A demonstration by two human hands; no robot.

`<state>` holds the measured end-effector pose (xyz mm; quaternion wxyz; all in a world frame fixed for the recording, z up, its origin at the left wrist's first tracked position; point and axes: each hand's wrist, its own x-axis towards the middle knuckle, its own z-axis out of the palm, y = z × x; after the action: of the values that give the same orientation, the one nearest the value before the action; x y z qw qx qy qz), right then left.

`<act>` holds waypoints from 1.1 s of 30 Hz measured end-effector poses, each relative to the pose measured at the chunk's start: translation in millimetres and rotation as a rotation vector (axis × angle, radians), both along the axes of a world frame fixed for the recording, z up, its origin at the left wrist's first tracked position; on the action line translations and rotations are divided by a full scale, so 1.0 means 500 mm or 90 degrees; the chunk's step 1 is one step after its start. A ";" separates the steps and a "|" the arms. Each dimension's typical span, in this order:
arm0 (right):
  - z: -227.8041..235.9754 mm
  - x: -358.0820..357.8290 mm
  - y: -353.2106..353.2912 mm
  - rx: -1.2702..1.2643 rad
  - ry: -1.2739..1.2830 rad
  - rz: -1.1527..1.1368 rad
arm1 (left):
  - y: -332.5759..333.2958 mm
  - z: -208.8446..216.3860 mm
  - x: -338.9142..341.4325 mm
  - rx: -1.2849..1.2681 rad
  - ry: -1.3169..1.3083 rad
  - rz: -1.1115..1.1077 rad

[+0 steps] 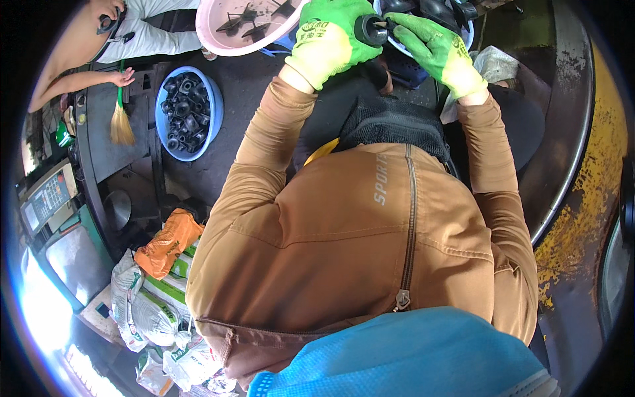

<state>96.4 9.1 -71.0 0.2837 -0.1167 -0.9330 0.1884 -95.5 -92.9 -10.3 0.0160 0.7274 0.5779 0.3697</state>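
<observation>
Part (371, 30), black and round, is gripped in left hand (333, 38) fingers, near basin (471, 34). Right hand (436, 54) fingers meet its right side; can't tell if gripping. Best: brace left firmly, work right lightly, keep part level.

Black part (369, 31): one piece, dark, with a thick rounded collar. Held in the gloved left hand (338, 36), whose fingers wrap its left side. Collar faces right, toward the gloved right hand (433, 56); a short narrow piece (381, 24) shows at that end, by the right fingertips. Contact there: cannot be made out. Part is held up near the top edge of view, remainder hidden by the glove.
</observation>
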 end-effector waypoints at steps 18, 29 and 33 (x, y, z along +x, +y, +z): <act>0.011 -0.078 -0.103 -0.879 0.101 -0.164 | 0.017 -0.035 -0.002 0.148 0.141 0.262; 0.021 -0.020 0.008 -1.300 0.330 0.083 | -0.196 -0.231 -0.253 -0.020 -0.333 0.422; -0.028 0.002 0.028 -1.336 0.289 0.040 | -0.374 -0.425 -0.258 -0.129 -0.880 0.638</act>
<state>97.6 23.0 -84.8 0.2032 -0.2406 -0.2330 0.9201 -224.7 -280.1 -222.8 0.2641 -0.0074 0.7217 0.6398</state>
